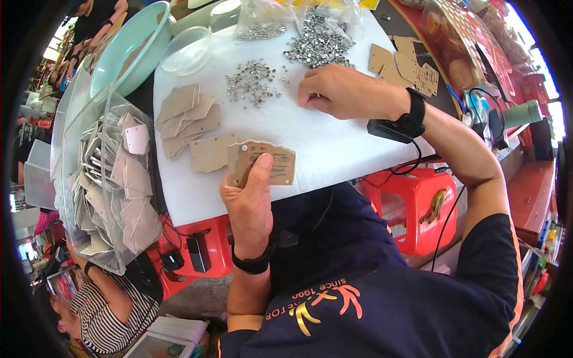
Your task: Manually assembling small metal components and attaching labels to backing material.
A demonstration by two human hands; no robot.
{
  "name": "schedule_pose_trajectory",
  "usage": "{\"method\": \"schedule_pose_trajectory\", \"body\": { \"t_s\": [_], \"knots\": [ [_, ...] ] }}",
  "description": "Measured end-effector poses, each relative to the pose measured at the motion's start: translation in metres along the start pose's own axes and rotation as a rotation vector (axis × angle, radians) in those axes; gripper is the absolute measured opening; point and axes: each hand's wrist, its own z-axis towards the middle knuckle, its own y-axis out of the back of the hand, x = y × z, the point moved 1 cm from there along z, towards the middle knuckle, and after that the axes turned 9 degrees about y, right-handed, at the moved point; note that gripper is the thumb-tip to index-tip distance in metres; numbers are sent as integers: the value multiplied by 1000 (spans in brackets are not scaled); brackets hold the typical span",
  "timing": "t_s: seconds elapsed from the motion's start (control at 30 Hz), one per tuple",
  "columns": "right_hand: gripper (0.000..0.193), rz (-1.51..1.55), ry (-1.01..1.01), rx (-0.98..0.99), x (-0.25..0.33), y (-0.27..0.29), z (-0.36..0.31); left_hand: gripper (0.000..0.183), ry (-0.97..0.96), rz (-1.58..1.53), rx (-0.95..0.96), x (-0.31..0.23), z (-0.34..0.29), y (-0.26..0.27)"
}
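Observation:
My left hand (249, 203) grips a brown printed card (271, 166) with wavy edges, thumb flat on its face. Small silver studs sit at two of its corners, and another tan card edge shows behind it. My right hand (343, 90) is over the white work surface (325, 134), its fingers curled together; whatever they hold is hidden. To its left lies a loose scatter of small silver studs (253, 82). A larger heap of studs (316, 45) spills from a clear bag beyond it. Plain tan cards with corner holes (188, 116) are piled left of the studs.
A clear bin full of tan cards (132, 185) stands at the left, below a pale green basin (128, 51). A clear round lid (186, 51) lies at the back. More brown cards (401, 62) rest at the right. Red stools (418, 209) stand below; another person (113, 310) sits at lower left.

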Motion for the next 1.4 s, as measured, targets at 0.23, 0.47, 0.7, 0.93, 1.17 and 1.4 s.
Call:
{"method": "schedule_pose_trajectory", "body": {
  "t_s": [0.23,0.47,0.7,0.93,1.17,1.4],
  "knots": [
    [9,92,-238,-109,5,2,-3,20,-16,3,57,-1,1,-2],
    [8,-116,-107,-78,10,-5,-1,19,14,6,45,-4,5,-9],
    [11,396,-156,-102,26,9,-2,18,77,-42,108,-9,10,-19],
    [18,1009,-322,20,42,14,-3,20,109,-29,217,-8,15,-23],
    [18,1200,-308,102,40,13,-5,21,102,53,289,-14,13,-27],
    [26,1166,-275,105,39,14,-5,21,110,61,278,-12,15,-23]
  ]
}}
